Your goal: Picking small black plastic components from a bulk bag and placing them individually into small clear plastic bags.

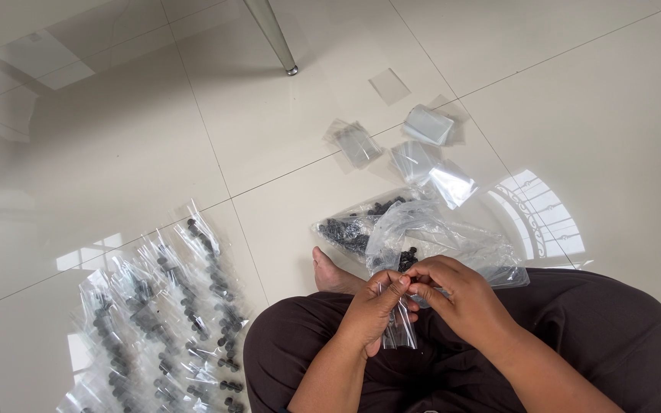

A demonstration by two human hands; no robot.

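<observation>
Head view: left hand (pixel 376 304) and right hand (pixel 453 294), fingers pinching the mouth of a small clear plastic bag (pixel 399 325) above the lap, apparently mid-filling; next, likely sealing, needing a firm, even press.

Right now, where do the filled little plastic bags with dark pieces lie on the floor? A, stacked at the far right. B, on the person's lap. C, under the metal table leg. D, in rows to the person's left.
D: the filled small bags lie in overlapping rows on the tiled floor, left of the left hand.
</observation>
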